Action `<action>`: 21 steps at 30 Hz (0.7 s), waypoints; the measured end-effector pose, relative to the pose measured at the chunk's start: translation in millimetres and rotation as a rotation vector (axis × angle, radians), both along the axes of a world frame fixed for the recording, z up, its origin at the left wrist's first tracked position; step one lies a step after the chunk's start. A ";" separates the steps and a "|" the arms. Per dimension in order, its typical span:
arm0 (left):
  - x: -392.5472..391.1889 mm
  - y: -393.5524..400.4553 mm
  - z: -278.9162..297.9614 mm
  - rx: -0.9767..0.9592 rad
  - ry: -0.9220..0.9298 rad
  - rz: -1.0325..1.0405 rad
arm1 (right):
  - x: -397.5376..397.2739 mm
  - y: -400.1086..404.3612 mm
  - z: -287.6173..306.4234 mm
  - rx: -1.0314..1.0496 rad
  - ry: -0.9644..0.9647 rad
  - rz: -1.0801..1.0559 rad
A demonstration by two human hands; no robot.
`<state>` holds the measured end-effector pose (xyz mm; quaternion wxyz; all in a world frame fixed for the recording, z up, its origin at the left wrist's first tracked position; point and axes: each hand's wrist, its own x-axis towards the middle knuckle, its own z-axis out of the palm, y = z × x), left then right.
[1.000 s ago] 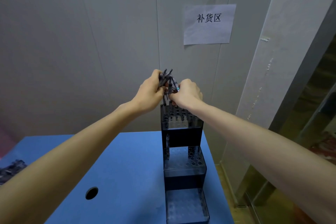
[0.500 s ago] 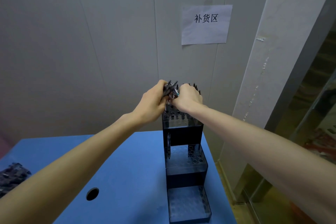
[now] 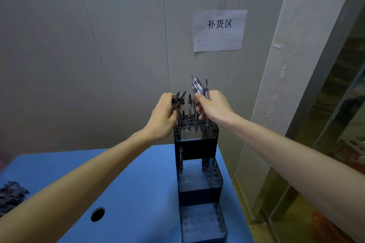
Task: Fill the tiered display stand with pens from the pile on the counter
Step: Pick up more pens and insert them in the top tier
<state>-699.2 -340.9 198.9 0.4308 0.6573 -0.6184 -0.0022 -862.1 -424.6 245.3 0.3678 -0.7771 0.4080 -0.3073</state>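
1. Both your forearms reach forward and slightly upward over the blue counter (image 3: 126,179), wrists meeting above the top tier of the display stand (image 3: 197,167).
2. Your left hand (image 3: 165,116) is seen from the back, knuckles toward you, fingers curled tight around a small bundle of dark pens (image 3: 178,99); their ends fan out above your thumb side, leaning to the right.
3. Your right hand (image 3: 213,105) sits just right of the left one and a little higher. Its fingers and thumb are wrapped round another bundle of pens (image 3: 198,86), whose tips stick up and lean left above the fist. One or two fingertips (image 3: 201,116) point down toward the top tier's holes.
4. The two hands are close but apart; a few upright pens (image 3: 190,104) stand in the top tier between them.
5. The stand rises in three steps at the counter's right edge. One pen (image 3: 181,156) stands at the left side of the middle tier; the lowest tier shows only holes.
6. The pile of pens (image 3: 11,195) lies at the counter's far left edge, well apart from the stand.
7. A paper sign (image 3: 219,30) hangs on the wall behind.
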 end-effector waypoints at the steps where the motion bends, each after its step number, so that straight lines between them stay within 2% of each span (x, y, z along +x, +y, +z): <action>1: -0.6 -0.5 -0.6 -0.023 0.009 0.013 | -0.8 -0.1 0.0 0.001 -0.042 -0.006; 6: 1.3 0.8 6.4 -0.175 0.142 0.143 | -1.4 -1.6 10.7 -0.057 -0.130 0.034; 9: 5.9 0.6 14.6 -0.151 0.322 0.197 | 1.0 -5.1 15.4 -0.059 -0.119 0.065; 11: 9.2 -1.4 18.6 -0.090 0.484 0.198 | 2.6 -7.0 16.1 0.015 -0.129 0.086; 15: 14.8 -4.0 23.3 -0.080 0.692 0.105 | 3.6 -7.6 16.8 0.154 -0.104 0.177; 18: 19.8 -2.9 22.6 -0.054 0.663 0.072 | 5.0 -8.6 18.1 0.101 -0.053 0.184; 21: 24.7 -5.0 20.0 -0.017 0.638 0.125 | 8.0 -9.8 18.2 0.038 -0.043 0.122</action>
